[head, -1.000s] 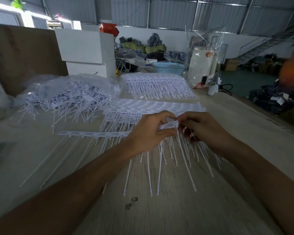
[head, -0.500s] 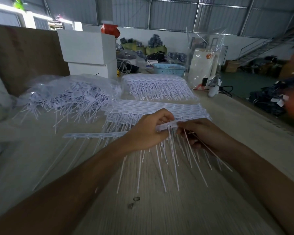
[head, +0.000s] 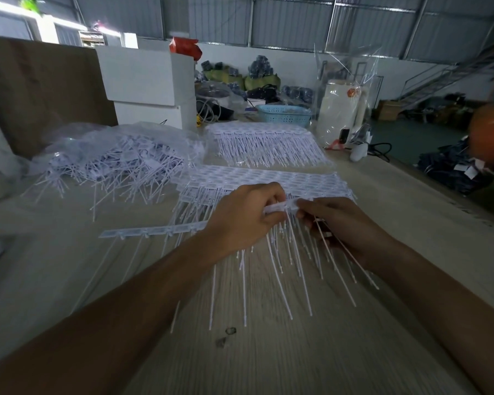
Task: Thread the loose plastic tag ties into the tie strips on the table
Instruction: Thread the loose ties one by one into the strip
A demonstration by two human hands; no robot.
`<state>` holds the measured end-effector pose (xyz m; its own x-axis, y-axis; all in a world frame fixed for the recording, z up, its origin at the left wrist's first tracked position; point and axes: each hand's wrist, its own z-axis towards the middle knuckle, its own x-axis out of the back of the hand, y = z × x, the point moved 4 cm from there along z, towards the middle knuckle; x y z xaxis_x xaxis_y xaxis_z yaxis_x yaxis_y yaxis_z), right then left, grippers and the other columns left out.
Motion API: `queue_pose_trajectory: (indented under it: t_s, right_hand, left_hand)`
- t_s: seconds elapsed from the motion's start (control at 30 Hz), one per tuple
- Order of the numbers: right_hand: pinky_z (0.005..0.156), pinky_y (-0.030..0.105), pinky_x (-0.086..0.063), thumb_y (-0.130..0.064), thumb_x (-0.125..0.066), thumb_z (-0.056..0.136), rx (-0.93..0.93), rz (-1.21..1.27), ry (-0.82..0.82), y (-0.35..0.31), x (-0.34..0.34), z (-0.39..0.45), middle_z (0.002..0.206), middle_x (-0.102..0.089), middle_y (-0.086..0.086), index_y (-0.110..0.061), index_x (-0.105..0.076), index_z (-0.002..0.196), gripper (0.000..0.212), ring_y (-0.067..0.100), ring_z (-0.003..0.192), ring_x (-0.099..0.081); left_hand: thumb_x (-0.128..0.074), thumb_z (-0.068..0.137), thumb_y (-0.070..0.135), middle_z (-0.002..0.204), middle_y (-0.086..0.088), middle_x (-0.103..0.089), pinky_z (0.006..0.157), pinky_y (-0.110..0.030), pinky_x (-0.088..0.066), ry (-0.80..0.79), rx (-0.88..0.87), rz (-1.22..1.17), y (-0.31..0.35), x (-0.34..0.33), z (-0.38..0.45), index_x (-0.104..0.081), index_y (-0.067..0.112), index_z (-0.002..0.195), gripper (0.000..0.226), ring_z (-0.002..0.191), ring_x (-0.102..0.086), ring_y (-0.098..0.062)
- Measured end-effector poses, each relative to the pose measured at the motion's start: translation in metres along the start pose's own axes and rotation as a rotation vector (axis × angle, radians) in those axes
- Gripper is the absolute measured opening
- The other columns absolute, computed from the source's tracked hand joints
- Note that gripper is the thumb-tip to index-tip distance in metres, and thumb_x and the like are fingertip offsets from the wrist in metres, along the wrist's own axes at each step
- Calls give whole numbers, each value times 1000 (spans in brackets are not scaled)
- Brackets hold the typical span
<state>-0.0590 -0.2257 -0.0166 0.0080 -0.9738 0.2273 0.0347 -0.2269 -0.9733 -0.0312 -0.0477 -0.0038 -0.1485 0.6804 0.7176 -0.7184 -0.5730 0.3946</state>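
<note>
On the far left of the table [head: 55, 280] a clear bag of loose tag ties [head: 117, 163] lies spilled open, untouched. Nearer the person, a tie strip [head: 154, 231] runs across the wood, its left part bare of ties, its right part raised into the hands. The left hand [head: 240, 220] grips this strip, fingers curled round it with the thumb on top. Just beside it, the right hand [head: 342, 226] pinches the strip's end with its fingertips and also holds a single tie [head: 330, 246] slanting down across its palm. A fringe of threaded ties [head: 283, 269] hangs below both hands.

Compared with a second ago, the right hand has drawn slightly back and lower, and the tie it carries now lies at a longer slant; the strip end has risen a little. I judge that one tie has just been seated and the next is being lined up. Behind the hands, finished strips [head: 257, 178] lie stacked; a further stack [head: 265, 143] lies beyond. Much of the loose pile remains.
</note>
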Motion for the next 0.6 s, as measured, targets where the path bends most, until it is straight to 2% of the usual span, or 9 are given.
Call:
queue_pose_trajectory:
  t_s: [0.13,0.27,0.43,0.57,0.6]
  right_hand:
    - [48,24,-40,-34,-65,95,28,-17,3,-1,0,0,70,-57,5,-7,-71,85,29,11,55,-52]
    - [49,23,-43,-28,-65,96,68,10,-17,-3,-1,-1,68,-57,5,-5,-67,81,27,12,57,-51]
    - [49,24,-42,-25,-65,96,108,17,-43,-5,-2,-3,68,-55,5,-4,-65,80,26,13,57,-49]
    - [49,22,-43,-22,-63,97,177,-44,-59,-9,-4,-5,71,-54,5,-21,-70,71,27,9,57,-50]
    - [48,21,-43,-23,-63,97,180,-50,-56,-10,-3,-5,71,-54,4,-20,-69,71,27,9,57,-50]
  left_hand:
    - [-65,95,29,98,3,-72,78,-41,-53,-25,-49,49,2,-1,0,-68,18,106,17,91,-65,-19]
    - [-65,95,24,97,3,-74,83,-41,-54,-53,-44,-15,-1,-2,1,-70,15,107,16,93,-67,-17]
    - [-65,96,16,90,4,-75,74,-40,-56,-82,-53,-135,-7,-2,4,-74,11,102,12,81,-70,-13]
    - [-64,96,11,84,-1,-75,72,-38,-56,-74,-30,-279,-8,-1,4,-76,3,90,15,72,-69,-10]
    - [-65,95,11,83,0,-74,72,-35,-56,-68,-23,-301,-8,-1,5,-76,3,90,14,71,-69,-9]
